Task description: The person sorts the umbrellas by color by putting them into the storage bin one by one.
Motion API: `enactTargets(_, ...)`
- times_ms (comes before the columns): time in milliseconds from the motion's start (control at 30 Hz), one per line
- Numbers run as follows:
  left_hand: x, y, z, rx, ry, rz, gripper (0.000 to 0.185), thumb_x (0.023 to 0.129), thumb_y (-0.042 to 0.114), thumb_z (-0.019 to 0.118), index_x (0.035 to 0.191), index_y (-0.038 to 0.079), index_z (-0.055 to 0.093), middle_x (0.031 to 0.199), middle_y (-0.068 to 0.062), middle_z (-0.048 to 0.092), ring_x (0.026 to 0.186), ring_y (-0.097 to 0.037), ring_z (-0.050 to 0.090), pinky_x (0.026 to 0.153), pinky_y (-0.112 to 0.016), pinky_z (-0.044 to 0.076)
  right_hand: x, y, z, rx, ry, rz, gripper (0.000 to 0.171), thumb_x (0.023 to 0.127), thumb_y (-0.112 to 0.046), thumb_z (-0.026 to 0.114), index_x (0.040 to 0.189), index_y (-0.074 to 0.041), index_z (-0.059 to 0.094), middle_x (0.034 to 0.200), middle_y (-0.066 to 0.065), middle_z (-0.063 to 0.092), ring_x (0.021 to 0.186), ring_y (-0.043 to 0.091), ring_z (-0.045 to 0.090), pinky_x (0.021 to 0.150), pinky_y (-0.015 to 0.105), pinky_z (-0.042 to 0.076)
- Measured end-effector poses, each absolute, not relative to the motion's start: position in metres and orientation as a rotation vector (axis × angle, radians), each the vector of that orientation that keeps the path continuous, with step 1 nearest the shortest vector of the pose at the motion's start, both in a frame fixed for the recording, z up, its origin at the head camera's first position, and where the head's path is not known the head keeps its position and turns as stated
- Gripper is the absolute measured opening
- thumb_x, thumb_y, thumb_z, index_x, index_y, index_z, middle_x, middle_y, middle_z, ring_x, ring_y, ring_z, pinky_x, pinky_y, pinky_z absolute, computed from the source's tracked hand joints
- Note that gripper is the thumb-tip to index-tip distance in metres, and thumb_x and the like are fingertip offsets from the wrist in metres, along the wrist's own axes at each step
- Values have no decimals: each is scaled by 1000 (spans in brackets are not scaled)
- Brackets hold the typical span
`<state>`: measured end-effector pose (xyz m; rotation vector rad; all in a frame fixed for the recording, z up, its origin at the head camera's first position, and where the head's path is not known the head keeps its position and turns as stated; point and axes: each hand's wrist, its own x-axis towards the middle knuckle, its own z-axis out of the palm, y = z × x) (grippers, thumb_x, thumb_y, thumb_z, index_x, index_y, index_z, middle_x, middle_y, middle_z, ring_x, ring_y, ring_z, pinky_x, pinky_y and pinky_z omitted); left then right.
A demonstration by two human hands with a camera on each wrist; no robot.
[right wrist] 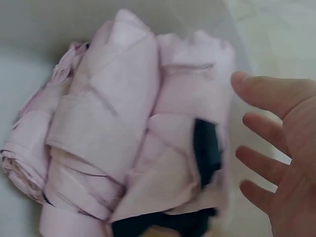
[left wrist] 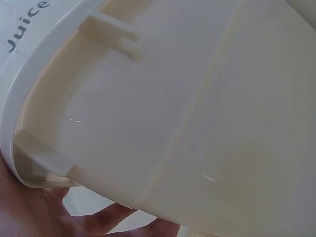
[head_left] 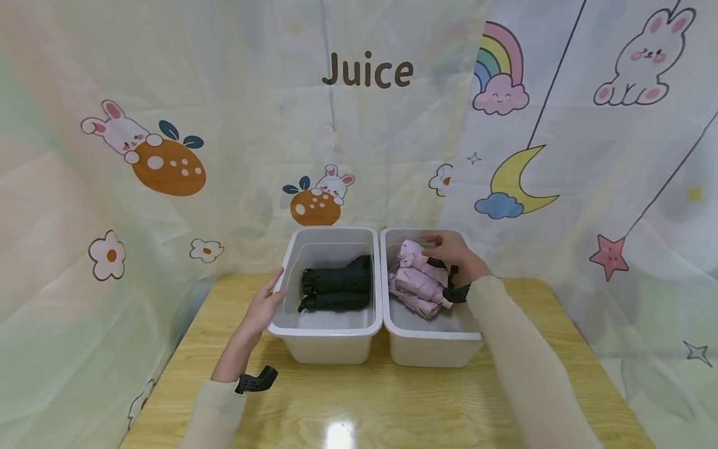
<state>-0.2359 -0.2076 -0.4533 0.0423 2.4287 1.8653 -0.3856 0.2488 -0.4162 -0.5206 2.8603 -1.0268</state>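
Two white plastic bins stand side by side on a wooden table. The left bin (head_left: 326,327) holds rolled black cloths (head_left: 336,290). The right bin (head_left: 432,343) holds several rolled pink cloths (head_left: 417,279) (right wrist: 113,143). My left hand (head_left: 265,305) rests with straight fingers against the left bin's outer left wall (left wrist: 163,113). My right hand (head_left: 449,248) (right wrist: 281,148) hovers open just over the pink rolls, its fingers spread and holding nothing. A dark patch (right wrist: 205,150) shows among the pink rolls.
The wooden table (head_left: 387,399) stretches toward me in front of the bins. A printed curtain with rabbits, a rainbow and the word Juice (head_left: 367,72) hangs close behind and around the table.
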Motion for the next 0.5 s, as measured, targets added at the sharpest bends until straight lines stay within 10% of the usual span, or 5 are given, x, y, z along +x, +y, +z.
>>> enactTargets(500, -250, -217, -443, 114, 2493, 1682, 60, 105, 40, 37, 158, 23, 14, 156, -22, 22, 125, -46, 46, 92, -53, 46, -321, 269, -335, -843, 2998, -851, 37, 97, -25, 61, 129, -6, 63, 127, 15, 61, 115, 38, 55, 94, 56, 43)
